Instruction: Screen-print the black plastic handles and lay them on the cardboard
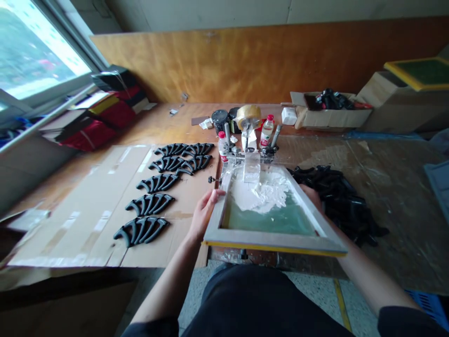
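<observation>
A screen printing frame (273, 238) is right in front of me, its green mesh (259, 220) partly covered with thick white ink (270, 192). My left hand (204, 210) is at the frame's left side, with fingertips on the rim and fingers bent against it. My right hand (312, 196) is at the right side; the frame hides most of its fingers. A clear block (251, 167) rests over the ink at the far end, below a metal clamp (250, 154). Black curved ribbed parts (142, 231) lie in rows to the left.
A heap of black parts (336, 201) lies to the right. Behind the clamp stand red-capped bottles (267, 131), a tape roll (248, 117) and dark tubs (220, 120). An open carton (333, 117) is at the back right; red bundles (87, 133) are by the window.
</observation>
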Demonstrator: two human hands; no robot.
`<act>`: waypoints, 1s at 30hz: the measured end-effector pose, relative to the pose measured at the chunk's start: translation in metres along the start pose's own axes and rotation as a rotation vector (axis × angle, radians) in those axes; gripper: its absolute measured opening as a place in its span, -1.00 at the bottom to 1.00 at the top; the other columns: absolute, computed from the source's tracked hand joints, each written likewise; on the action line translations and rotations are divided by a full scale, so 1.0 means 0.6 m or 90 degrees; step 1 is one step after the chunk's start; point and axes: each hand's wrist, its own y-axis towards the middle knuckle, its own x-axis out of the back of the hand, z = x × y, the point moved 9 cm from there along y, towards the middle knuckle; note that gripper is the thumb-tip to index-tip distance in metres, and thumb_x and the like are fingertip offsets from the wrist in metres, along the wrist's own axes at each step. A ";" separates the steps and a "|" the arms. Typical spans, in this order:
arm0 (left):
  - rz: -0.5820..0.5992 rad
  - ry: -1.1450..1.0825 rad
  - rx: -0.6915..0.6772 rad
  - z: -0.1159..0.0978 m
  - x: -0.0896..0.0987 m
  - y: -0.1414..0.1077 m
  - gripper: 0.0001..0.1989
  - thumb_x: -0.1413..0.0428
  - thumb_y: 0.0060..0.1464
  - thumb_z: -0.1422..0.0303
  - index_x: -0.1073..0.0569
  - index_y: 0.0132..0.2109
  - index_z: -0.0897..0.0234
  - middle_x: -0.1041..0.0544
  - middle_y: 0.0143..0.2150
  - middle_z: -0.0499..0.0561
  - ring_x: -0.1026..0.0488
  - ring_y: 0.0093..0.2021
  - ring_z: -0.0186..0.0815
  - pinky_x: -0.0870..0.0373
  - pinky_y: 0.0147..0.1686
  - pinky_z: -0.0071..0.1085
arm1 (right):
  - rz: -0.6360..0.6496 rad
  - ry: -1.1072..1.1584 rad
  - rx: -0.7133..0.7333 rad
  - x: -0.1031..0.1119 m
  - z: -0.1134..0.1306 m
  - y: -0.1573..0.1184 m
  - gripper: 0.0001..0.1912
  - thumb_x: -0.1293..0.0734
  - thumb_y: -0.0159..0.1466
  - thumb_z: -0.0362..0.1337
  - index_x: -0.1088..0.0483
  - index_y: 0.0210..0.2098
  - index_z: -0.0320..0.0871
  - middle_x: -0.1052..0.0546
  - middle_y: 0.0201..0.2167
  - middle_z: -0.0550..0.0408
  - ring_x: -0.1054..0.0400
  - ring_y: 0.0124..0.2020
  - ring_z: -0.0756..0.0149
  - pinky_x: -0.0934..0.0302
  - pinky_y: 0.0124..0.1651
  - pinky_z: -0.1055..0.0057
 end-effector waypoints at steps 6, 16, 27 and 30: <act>0.024 0.205 0.070 0.174 0.014 0.004 -0.30 -0.10 0.07 0.05 -0.20 0.30 0.19 -0.28 -0.55 -0.19 -0.20 -0.58 -0.44 -0.12 -0.55 -0.54 | -0.020 0.150 0.009 -0.001 0.078 0.099 -0.43 -0.44 0.14 -0.22 -0.33 0.12 -0.19 -0.32 0.18 -0.16 -0.31 0.10 0.08 -0.32 0.06 0.18; 0.013 0.323 0.065 0.217 0.020 0.023 -0.39 -0.02 0.12 0.07 -0.26 0.27 0.20 -0.38 -0.48 -0.12 -0.33 -0.48 -0.37 -0.26 -0.45 -0.48 | 0.249 0.099 0.183 -0.098 0.226 0.042 -0.92 -0.30 0.21 -0.42 -0.43 -0.37 -0.17 -0.51 -0.38 0.02 -0.34 -0.21 0.22 -0.18 -0.21 0.39; -0.004 0.279 0.083 0.212 0.023 0.019 -0.36 -0.06 0.07 0.04 -0.30 0.24 0.23 -0.41 -0.46 -0.11 -0.32 -0.51 -0.38 -0.21 -0.49 -0.49 | 0.259 0.219 0.287 -0.068 0.237 0.004 -0.87 -0.30 0.16 -0.46 -0.46 -0.37 -0.14 -0.51 -0.39 0.09 -0.32 -0.27 0.26 -0.13 -0.25 0.41; -0.005 0.264 0.089 0.208 0.021 0.017 -0.35 -0.08 0.05 0.04 -0.30 0.24 0.22 -0.40 -0.48 -0.12 -0.30 -0.53 -0.38 -0.18 -0.52 -0.50 | 0.209 0.207 0.308 -0.069 0.246 -0.020 -0.76 -0.23 0.19 -0.52 -0.47 -0.26 -0.16 -0.53 -0.27 0.02 -0.33 -0.21 0.23 -0.17 -0.19 0.38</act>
